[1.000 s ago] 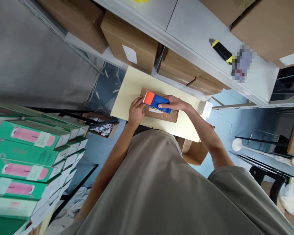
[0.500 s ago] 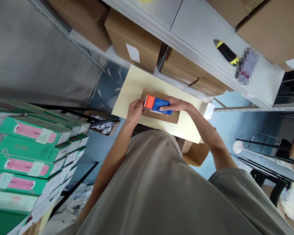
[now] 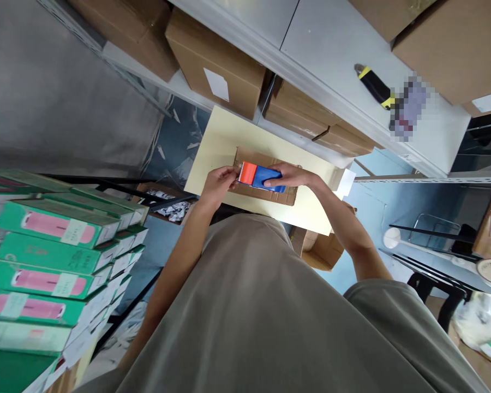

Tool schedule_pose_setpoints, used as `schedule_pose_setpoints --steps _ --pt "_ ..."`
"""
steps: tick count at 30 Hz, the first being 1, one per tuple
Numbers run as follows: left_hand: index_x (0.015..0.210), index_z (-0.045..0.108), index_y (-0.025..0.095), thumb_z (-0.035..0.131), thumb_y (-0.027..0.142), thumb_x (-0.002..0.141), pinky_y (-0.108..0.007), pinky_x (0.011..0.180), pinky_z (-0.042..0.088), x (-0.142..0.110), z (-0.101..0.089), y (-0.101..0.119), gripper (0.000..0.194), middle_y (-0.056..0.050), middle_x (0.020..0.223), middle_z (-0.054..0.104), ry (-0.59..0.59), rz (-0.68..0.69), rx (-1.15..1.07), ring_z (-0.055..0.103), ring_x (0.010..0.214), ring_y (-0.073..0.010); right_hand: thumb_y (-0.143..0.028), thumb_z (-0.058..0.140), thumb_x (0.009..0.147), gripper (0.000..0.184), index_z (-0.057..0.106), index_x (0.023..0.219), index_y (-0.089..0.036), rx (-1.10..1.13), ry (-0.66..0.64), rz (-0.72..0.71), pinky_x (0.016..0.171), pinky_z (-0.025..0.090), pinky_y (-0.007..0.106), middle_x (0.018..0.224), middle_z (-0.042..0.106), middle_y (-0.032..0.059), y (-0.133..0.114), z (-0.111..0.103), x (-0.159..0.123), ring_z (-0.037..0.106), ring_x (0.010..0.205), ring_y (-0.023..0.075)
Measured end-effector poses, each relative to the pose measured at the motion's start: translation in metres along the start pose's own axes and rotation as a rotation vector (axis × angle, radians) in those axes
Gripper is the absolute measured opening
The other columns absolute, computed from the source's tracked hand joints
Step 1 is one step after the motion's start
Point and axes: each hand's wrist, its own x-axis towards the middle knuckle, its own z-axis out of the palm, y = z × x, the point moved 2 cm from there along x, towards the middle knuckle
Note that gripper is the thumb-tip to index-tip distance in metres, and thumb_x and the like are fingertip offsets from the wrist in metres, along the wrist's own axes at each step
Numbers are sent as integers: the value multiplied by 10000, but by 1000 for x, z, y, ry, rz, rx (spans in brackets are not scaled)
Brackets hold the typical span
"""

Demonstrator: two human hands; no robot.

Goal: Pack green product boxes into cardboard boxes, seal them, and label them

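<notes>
My right hand (image 3: 289,175) is wrapped round the blue body of a tape dispenser (image 3: 262,176) with an orange front and a serrated edge facing left. Close to that toothed edge, my left hand (image 3: 217,185) has its thumb and fingers pinched together; whatever is between them is too small to make out. Beneath the dispenser, a flat brown cardboard piece (image 3: 253,192) lies on a pale yellow board (image 3: 210,139).
Green boxes with pink flask pictures (image 3: 49,277) are stacked at the left. Cardboard boxes (image 3: 213,54) line the shelf beyond the board. A yellow-black cutter (image 3: 375,87) lies on the grey shelf top (image 3: 319,38). Below the board's right end stands an open carton (image 3: 321,251).
My left hand has drawn slightly left, away from the dispenser's toothed edge. My right hand keeps its hold on the dispenser. The whole view has shifted a little.
</notes>
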Motion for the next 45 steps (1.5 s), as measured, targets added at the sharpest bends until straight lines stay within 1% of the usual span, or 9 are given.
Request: schedule_pose_setpoints --steps 7,10,15,19,26,33,37,42,45 --pt "831 810 184 872 418 788 -264 576 412 2 -2 2 246 -2 650 651 86 39 70 547 605 -136 -792 834 886 596 729 979 -213 45 -26 87 669 537 290 895 775 16 -8 4 1 709 802 199" --pt "864 843 179 869 421 770 -261 598 426 4 -8 4 260 -10 690 694 120 69 96 560 636 -138 -773 855 877 589 744 1021 -214 54 -23 141 688 553 296 917 782 21 -17 5 -1 715 822 205" --pt "883 847 184 893 438 769 -252 564 435 21 -35 0 282 -5 700 718 146 87 91 533 585 -117 -788 857 883 589 748 930 -212 48 -69 280 676 547 300 852 793 32 -22 -2 -14 715 767 196" --pt "859 824 202 886 424 754 -239 530 408 35 -63 -13 253 27 619 657 206 37 78 504 530 -106 -810 885 836 611 736 832 -218 2 -11 403 654 531 304 773 762 15 -12 -7 -28 683 708 178" --pt "853 786 196 840 452 759 -243 605 437 43 -70 -17 278 14 709 683 169 39 75 524 592 -104 -842 901 803 645 762 872 -216 50 6 487 612 525 304 815 801 50 -12 -3 -25 696 695 188" --pt "847 779 199 861 507 727 -250 599 442 35 -77 -7 342 18 684 644 143 84 54 528 611 -115 -848 863 851 675 710 870 -190 -90 11 586 629 458 282 830 771 43 -39 6 -21 652 715 162" --pt "847 782 200 904 511 738 -254 603 458 23 -80 2 352 8 695 653 102 124 -24 545 628 -122 -839 862 849 669 708 933 -193 -113 64 588 652 465 297 883 766 45 -66 9 -39 656 759 180" --pt "881 785 209 949 516 787 -242 634 477 11 -73 18 361 0 765 700 63 133 -166 564 653 -109 -786 872 887 606 746 980 -201 -100 89 558 660 470 306 875 767 31 -106 -12 -68 672 766 183" --pt "899 786 212 961 523 795 -233 642 494 12 -69 25 371 -10 834 741 61 117 -200 578 670 -101 -783 886 879 609 779 1009 -198 -134 105 557 672 454 304 881 773 26 -116 -30 -66 662 769 176"
